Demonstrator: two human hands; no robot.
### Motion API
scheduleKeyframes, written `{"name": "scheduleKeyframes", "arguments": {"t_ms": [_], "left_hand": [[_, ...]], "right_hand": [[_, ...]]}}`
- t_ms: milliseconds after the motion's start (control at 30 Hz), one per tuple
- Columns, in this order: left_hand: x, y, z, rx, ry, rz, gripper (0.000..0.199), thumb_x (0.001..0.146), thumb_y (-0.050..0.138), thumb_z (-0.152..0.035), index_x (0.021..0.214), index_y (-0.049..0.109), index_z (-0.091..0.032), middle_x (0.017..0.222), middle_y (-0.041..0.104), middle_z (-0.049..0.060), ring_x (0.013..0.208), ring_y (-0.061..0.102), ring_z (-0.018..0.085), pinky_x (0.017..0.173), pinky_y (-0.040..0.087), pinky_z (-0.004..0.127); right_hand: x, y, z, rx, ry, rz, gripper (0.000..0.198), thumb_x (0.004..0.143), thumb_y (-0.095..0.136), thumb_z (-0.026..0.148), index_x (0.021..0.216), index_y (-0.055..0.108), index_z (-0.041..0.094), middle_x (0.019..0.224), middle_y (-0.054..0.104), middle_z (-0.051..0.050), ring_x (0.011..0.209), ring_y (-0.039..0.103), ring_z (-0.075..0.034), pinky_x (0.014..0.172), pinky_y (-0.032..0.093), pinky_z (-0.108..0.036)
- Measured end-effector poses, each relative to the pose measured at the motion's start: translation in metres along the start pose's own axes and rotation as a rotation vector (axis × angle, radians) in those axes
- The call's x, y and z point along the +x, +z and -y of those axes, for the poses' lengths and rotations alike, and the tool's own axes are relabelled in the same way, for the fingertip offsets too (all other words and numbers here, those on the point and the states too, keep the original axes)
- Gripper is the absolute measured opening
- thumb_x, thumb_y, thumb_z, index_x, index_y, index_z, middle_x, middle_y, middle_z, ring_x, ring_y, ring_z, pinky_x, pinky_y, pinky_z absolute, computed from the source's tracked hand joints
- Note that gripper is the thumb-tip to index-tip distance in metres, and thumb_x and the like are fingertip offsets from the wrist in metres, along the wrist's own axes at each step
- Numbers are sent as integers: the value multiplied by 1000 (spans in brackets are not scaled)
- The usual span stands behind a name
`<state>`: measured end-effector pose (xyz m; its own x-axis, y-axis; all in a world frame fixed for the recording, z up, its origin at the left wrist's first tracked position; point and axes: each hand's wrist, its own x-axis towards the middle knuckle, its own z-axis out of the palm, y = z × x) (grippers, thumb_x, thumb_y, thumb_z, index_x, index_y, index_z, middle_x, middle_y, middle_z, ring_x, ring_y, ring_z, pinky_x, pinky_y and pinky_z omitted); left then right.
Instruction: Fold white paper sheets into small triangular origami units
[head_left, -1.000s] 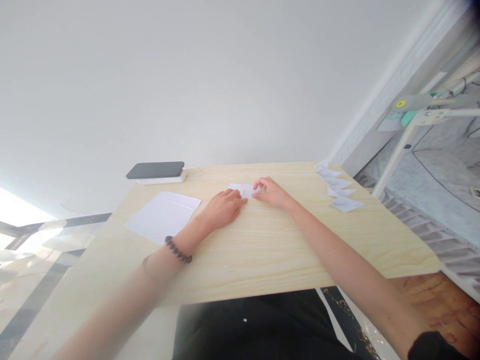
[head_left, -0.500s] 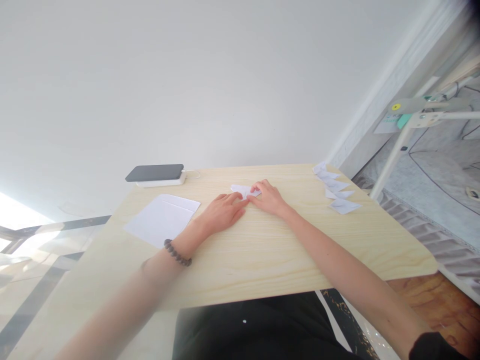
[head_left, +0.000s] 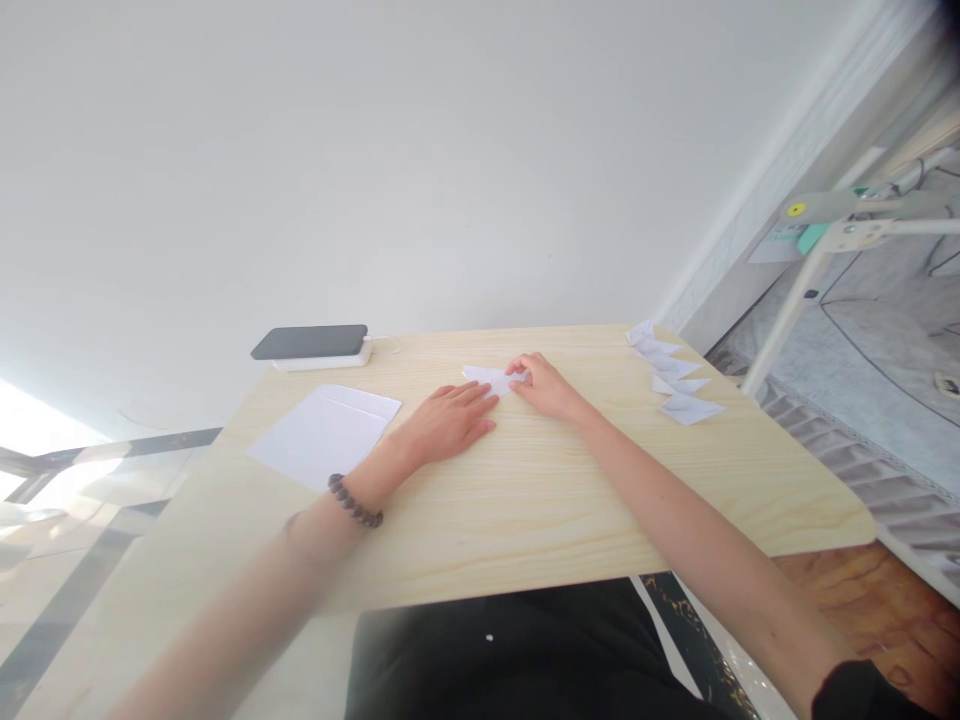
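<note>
A small folded piece of white paper (head_left: 491, 379) lies on the wooden table (head_left: 570, 510), between my two hands. My left hand (head_left: 454, 420) rests flat with fingers stretched out, its fingertips pressing the paper's near left part against the table. At the paper's right end, my right hand (head_left: 547, 385) pinches the edge between thumb and index finger. Flat white sheets (head_left: 322, 435) lie to the left, partly behind my left forearm, which wears a dark bead bracelet (head_left: 355, 502).
Several folded white paper pieces (head_left: 690, 408) lie in an overlapping row along the right side. A dark phone (head_left: 311, 342) rests on a white block (head_left: 322, 360) with a cable at the back left. The wall (head_left: 465, 180) stands behind the table; a white metal frame (head_left: 787, 310) is at right.
My right hand has shifted slightly right along the paper, away from my left hand. The left fingers have flattened out, and more of the folded paper shows.
</note>
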<state>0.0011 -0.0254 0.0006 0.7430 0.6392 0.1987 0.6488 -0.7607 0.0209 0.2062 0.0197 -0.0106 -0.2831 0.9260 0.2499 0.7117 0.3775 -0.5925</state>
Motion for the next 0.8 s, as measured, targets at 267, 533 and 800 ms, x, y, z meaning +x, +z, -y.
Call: {"name": "scheduleKeyframes", "arguments": {"t_ms": [267,533,800], "left_hand": [[-1,2,0,-17,-10,17,47,89,20,-41,128,33,-19,135,35,7,125,29,20,99,25,36],[0,1,-1,-51,-37,5,47,89,23,-42,126,35,-16,133,38,9,124,30,20,100,25,36],[0,-1,-1,-56,-6,1,42,89,25,-40,120,42,-17,132,39,8,123,32,20,99,27,37]], "right_hand": [[-5,4,5,-129,-28,-16,21,72,52,32,89,52,20,94,49,-5,87,51,-16,81,39,-32],[-7,6,9,-215,-49,3,29,73,51,40,96,51,21,98,49,-5,93,51,-18,84,37,-35],[-6,4,9,-193,-38,26,30,72,52,40,96,51,23,97,50,-4,92,51,-17,85,37,-34]]}}
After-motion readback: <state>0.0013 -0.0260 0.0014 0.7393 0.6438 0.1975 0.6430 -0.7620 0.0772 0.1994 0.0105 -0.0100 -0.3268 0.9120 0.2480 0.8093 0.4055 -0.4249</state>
